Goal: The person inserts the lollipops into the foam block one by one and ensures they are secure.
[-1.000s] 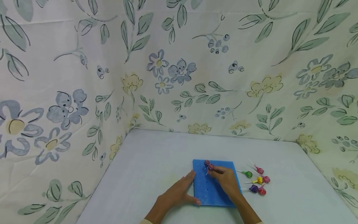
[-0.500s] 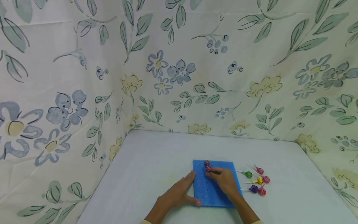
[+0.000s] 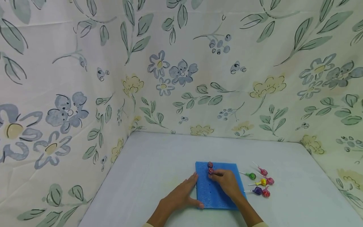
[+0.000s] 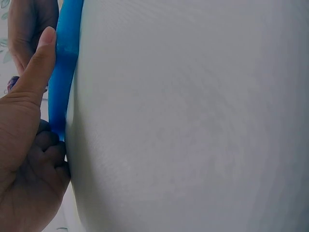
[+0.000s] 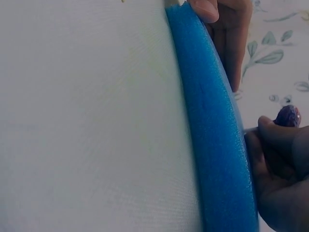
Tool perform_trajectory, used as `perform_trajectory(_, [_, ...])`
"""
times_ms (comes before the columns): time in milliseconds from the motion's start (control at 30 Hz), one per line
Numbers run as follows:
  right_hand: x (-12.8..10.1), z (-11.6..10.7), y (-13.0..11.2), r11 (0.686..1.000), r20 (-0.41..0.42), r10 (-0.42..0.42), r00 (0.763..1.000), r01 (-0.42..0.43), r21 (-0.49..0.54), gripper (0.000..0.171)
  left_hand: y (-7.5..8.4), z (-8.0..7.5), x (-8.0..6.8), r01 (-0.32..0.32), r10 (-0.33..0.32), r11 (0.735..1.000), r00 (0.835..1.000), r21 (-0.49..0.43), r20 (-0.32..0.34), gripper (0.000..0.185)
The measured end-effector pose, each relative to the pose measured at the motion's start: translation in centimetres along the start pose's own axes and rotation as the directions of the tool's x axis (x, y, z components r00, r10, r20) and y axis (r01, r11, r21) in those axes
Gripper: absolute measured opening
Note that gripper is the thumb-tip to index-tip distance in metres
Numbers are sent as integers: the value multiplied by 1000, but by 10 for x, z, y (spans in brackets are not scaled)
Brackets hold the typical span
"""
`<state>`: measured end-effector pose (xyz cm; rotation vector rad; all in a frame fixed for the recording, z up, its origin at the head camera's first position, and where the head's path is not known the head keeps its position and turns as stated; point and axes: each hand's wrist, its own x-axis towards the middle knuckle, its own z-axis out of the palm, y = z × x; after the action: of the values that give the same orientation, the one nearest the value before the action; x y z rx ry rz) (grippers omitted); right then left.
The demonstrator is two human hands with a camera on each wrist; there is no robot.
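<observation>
Two lollipops (image 3: 210, 167) now stand in the foam (image 3: 218, 197); my right hand (image 3: 227, 183) has lowered the second, still pinching it, left hand (image 3: 181, 195) flat, bracing the edge.

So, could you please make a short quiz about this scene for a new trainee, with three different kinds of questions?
1. True or false: the left hand rests against the left edge of the foam block.
2. What does the right hand pinch? A) a lollipop on the block, B) a spoon, C) a green lollipop lying on the table.
3. Fill in: the loose lollipops lie on the table to the ____ of the block.

Key: 1 true; 2 A; 3 right.
</observation>
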<state>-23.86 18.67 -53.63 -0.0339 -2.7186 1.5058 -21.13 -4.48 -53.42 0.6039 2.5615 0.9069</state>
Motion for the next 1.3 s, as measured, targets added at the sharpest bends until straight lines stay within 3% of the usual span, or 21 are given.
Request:
perform_trajectory(567, [-7, -8, 5, 998, 0, 14, 1000, -14, 56, 21, 2, 2, 1, -9, 9, 1000, 1000, -1, 0, 122])
perform_trajectory(767, [-12, -20, 5, 996, 29, 47, 998, -49, 73, 23, 4, 1, 0, 8, -8, 1000, 1000, -6, 2, 121])
perform_trajectory(933, [-15, -30, 10, 996, 3, 88, 996, -88, 34, 26, 7, 0, -1, 21, -21, 1000, 1000, -14, 0, 120])
perform_trajectory(1300, [-28, -60, 19, 992, -10, 106, 994, -105, 75, 32, 3, 2, 1, 21, -21, 1000, 1000, 14, -9, 120])
